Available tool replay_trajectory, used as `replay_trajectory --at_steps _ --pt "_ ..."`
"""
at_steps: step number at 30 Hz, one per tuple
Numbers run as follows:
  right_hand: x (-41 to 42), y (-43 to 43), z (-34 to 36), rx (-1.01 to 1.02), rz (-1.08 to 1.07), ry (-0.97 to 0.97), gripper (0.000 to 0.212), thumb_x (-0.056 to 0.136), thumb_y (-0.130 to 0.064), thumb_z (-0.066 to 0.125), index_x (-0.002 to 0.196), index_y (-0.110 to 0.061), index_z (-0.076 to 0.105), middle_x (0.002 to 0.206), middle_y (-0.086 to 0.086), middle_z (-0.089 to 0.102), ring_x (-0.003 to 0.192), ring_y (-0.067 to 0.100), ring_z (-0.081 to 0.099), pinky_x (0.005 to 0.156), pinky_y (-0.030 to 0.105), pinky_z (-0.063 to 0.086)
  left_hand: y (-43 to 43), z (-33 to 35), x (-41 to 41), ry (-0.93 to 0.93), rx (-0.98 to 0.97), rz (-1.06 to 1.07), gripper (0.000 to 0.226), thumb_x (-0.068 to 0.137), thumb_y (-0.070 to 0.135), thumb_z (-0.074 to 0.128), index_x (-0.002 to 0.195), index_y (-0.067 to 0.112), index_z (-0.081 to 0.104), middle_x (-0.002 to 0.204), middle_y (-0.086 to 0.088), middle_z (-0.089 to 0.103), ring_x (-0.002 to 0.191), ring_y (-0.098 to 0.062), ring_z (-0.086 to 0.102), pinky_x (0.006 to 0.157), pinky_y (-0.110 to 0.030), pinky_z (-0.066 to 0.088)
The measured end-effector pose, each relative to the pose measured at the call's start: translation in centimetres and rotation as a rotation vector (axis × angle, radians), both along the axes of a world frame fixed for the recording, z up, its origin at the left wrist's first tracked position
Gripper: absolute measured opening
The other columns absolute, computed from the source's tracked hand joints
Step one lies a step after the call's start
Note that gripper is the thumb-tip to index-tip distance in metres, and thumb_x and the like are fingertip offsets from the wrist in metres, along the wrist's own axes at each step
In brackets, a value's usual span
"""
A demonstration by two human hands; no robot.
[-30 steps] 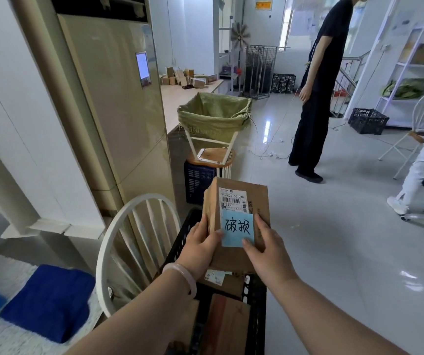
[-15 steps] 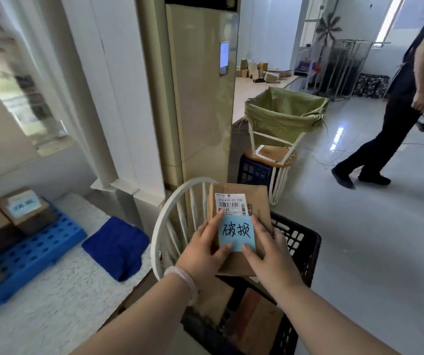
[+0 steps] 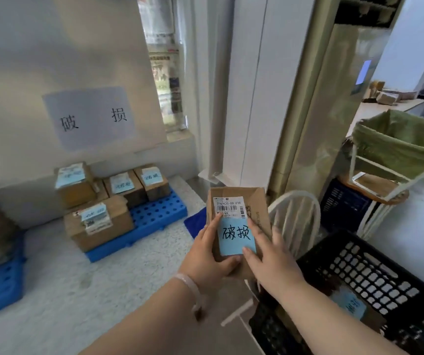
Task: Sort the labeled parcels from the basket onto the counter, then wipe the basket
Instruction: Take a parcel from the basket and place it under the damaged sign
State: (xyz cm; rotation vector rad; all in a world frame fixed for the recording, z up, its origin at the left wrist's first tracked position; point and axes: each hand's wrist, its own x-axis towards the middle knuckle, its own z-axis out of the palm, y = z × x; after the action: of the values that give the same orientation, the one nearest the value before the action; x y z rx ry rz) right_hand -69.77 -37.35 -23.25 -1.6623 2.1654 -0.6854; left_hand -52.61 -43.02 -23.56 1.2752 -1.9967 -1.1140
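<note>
1. Holding a brown parcel (image 3: 255,201) upright, the left grip (image 3: 205,254) and right grip (image 3: 270,262) are both curling round its lower half, with thumbs pressing on its blue note (image 3: 235,235).
2. The parcel is hanging in the air between the speckled surface (image 3: 77,290) on the left and the black basket (image 3: 359,262) on the near right.
3. Four labeled boxes (image 3: 98,222) are sitting on a blue pallet (image 3: 159,213) at the far left, under a wall sign (image 3: 89,116).
</note>
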Motion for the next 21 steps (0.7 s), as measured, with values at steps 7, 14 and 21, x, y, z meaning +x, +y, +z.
replay_trajectory --at_steps 7,14,21 --pt "12.6 -5.5 -0.4 -0.018 0.157 -0.040 0.066 0.094 -0.059 0.045 0.147 -0.059 0.006 0.146 -0.007 0.016 0.127 0.016 0.035 0.095 0.037 0.053 -2.4 0.3 13.0 -0.022 0.018 0.186 0.098 0.079 0.040 0.079 0.149 0.054 0.012 0.146 0.012 0.037 0.128 -0.009 0.044 0.107 -0.037 0.048" --pt "21.2 -8.9 -1.7 0.003 0.244 -0.068 0.066 0.092 -0.062 0.046 0.145 -0.061 0.007 0.149 -0.003 0.020 0.126 0.016 0.039 0.091 0.038 0.055 -4.3 -0.9 21.9 -0.016 0.065 0.288 0.100 0.076 0.044 0.081 0.148 0.055 0.013 0.142 0.015 0.037 0.129 -0.010 0.045 0.104 -0.039 0.050" --pt "23.8 -12.4 -2.2 0.065 0.260 -0.155 0.066 0.089 -0.060 0.054 0.142 -0.064 0.015 0.151 -0.004 0.024 0.131 0.017 0.038 0.096 0.042 0.053 -6.8 -2.1 24.7 0.025 0.126 0.338 0.102 0.072 0.049 0.081 0.147 0.055 0.014 0.144 0.013 0.040 0.130 -0.011 0.045 0.106 -0.040 0.049"
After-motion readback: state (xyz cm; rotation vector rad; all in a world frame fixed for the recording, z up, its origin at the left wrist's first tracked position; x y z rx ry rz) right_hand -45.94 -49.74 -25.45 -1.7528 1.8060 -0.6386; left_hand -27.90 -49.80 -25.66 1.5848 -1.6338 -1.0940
